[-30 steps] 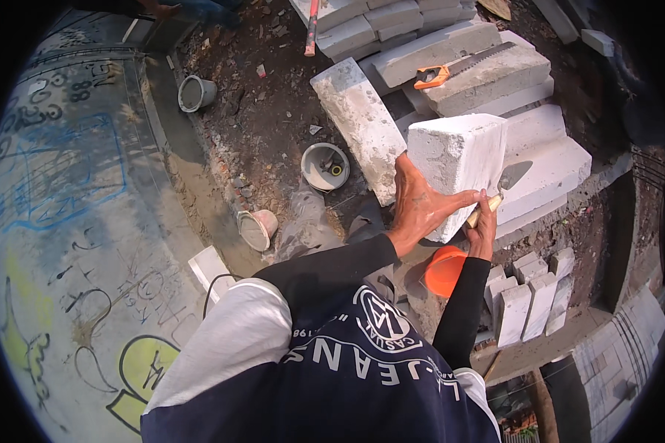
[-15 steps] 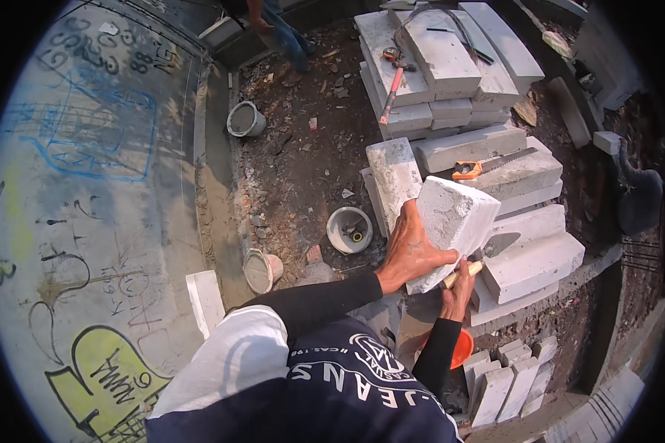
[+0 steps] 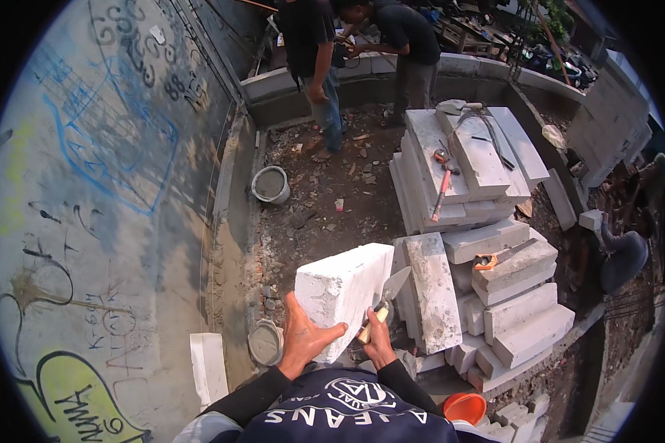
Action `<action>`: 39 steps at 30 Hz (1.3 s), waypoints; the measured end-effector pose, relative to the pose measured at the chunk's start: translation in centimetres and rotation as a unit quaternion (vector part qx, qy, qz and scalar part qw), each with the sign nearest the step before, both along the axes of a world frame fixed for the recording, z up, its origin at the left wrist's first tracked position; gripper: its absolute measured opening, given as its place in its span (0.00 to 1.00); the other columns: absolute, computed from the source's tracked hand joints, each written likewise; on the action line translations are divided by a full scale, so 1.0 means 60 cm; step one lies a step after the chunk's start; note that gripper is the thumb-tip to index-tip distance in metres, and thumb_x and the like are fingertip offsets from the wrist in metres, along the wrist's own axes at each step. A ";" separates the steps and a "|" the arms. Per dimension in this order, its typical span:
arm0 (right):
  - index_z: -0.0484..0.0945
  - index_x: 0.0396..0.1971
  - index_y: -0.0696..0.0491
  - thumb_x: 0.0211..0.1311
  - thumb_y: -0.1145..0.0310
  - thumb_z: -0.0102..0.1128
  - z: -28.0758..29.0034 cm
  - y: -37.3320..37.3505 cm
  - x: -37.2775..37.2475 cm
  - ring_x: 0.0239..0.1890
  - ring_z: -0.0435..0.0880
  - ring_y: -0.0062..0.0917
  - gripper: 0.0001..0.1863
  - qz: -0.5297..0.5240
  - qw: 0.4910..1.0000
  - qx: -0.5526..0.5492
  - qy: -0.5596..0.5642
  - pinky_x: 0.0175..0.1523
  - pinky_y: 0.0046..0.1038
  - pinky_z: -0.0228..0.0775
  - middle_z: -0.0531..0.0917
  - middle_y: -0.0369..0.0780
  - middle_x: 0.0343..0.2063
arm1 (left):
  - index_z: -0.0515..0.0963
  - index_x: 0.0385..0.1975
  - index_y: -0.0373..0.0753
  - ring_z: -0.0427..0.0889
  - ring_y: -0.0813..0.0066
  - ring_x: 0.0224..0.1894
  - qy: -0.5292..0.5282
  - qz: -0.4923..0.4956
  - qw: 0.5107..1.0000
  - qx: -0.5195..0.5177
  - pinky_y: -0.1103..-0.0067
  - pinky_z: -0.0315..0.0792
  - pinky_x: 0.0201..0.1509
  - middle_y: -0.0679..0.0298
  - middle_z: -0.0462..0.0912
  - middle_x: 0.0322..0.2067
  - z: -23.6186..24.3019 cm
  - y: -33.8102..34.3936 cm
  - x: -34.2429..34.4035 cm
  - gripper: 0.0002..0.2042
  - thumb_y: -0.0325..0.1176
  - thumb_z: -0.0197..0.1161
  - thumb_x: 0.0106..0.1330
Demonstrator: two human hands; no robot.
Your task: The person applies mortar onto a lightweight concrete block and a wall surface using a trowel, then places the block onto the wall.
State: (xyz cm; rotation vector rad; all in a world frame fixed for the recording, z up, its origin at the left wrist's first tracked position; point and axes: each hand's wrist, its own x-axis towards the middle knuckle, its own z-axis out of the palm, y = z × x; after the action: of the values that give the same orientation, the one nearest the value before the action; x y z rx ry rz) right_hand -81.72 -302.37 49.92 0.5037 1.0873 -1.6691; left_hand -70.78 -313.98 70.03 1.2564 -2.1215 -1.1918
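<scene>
My left hand (image 3: 307, 336) grips a white lightweight concrete block (image 3: 343, 292) at its near left side, thumb across the near end. The block is raised in front of my chest, tilted, one long edge pointing away to the right. My right hand (image 3: 378, 343) is closed round the pale wooden handle of a trowel (image 3: 397, 283). Its metal blade points forward beside the block's right face. I cannot tell whether the right fingers also bear the block. Just right of the blade lies another block (image 3: 433, 294), its top stained.
Stacked blocks (image 3: 528, 310) fill the right side, with an orange-handled saw (image 3: 495, 258) and a hammer (image 3: 443, 184) on top. A mortar bucket (image 3: 271, 184) stands near the graffitied wall (image 3: 125, 221); another bucket (image 3: 265, 342) is nearer. Two people (image 3: 414, 44) stand at the back.
My hands have carried the block left, away from the stacks, and turned it. The trowel's blade now shows more plainly. My view has lifted, bringing the two people at the back into sight.
</scene>
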 end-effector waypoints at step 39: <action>0.76 0.41 0.54 0.62 0.62 0.67 -0.251 -1.070 -0.168 0.28 0.71 0.15 0.14 0.787 0.373 -0.019 0.491 0.33 0.25 0.66 0.76 0.31 0.27 | 0.63 0.55 0.28 0.74 0.55 0.53 -0.086 0.749 0.614 0.232 0.67 0.71 0.58 0.49 0.72 0.48 -0.148 -0.253 0.241 0.43 0.33 0.81 0.37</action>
State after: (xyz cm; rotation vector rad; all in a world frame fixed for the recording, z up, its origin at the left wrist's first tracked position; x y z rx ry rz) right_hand -91.82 -366.57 34.87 -1.5091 1.3762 0.0861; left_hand -56.31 -329.18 61.15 2.4974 -0.1283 -0.6711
